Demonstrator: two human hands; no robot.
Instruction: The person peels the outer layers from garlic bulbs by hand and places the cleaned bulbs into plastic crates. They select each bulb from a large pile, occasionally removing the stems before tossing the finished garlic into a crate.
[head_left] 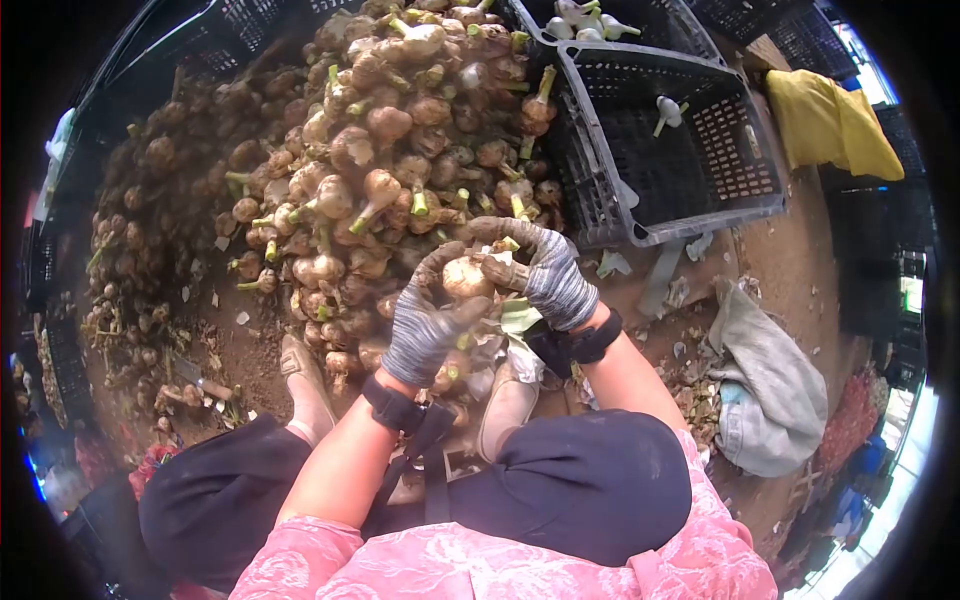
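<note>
A brownish garlic bulb (466,277) is held between my two gloved hands, just in front of the pile. My left hand (428,318), in a grey knit glove with soiled fingers, curls around its left and near side. From the right, my right hand (553,272) closes on the same bulb, its fingers bent over the top and the thumb pressed against it. Pale loose peel (520,318) hangs below the right hand. Ahead and to the left spreads a large heap of soil-covered garlic bulbs (390,125) with cut green stems.
A black plastic crate (650,235) at the right holds one white garlic bulb (670,112). Several white bulbs (590,22) lie in another crate behind it. A yellow cloth (832,122) and a grey cloth (770,385) lie to the right. Peel scraps litter the ground.
</note>
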